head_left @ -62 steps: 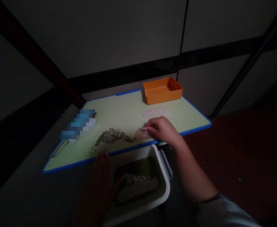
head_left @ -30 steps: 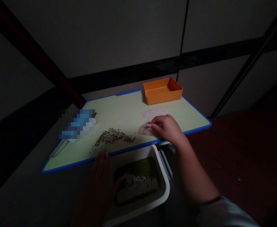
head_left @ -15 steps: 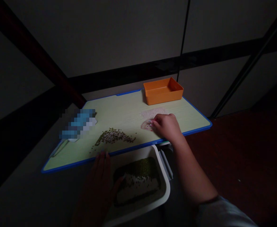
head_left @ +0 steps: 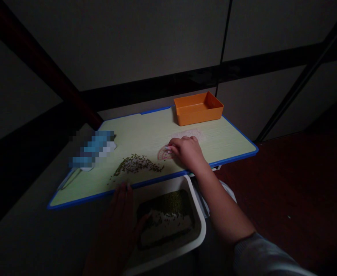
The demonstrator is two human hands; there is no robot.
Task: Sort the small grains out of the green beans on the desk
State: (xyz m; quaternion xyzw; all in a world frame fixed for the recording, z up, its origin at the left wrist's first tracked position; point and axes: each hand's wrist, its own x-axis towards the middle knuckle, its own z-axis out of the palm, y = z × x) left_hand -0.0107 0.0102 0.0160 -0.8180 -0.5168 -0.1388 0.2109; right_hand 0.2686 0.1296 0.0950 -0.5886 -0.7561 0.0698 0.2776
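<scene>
My right hand point(head_left: 187, 151) pinches a clear, pink-tinted protractor point(head_left: 163, 153) low over the tabletop point(head_left: 145, 132). To its left lies a loose heap of small dark green beans point(head_left: 136, 164), with pale grains among them. Below the table's front edge is a white bin point(head_left: 199, 230) containing green beans point(head_left: 171, 202) and pale material. My left hand point(head_left: 118, 218) is in shadow at the bin's left side, its thumb over the inside and its fingers reaching toward the table edge; it appears to grip the bin, though the rim there is hidden.
An orange tray point(head_left: 200, 115) stands at the back right of the blue-edged table. In front of it a thin pale granular patch point(head_left: 190, 133) is spread on the surface. A blurred-out blue and white object point(head_left: 95, 149) lies at the left. Panelled wall rises behind.
My right hand has slid left with the protractor, closer to the bean heap and away from the pale patch. My left hand and the bin have stayed nearly in place.
</scene>
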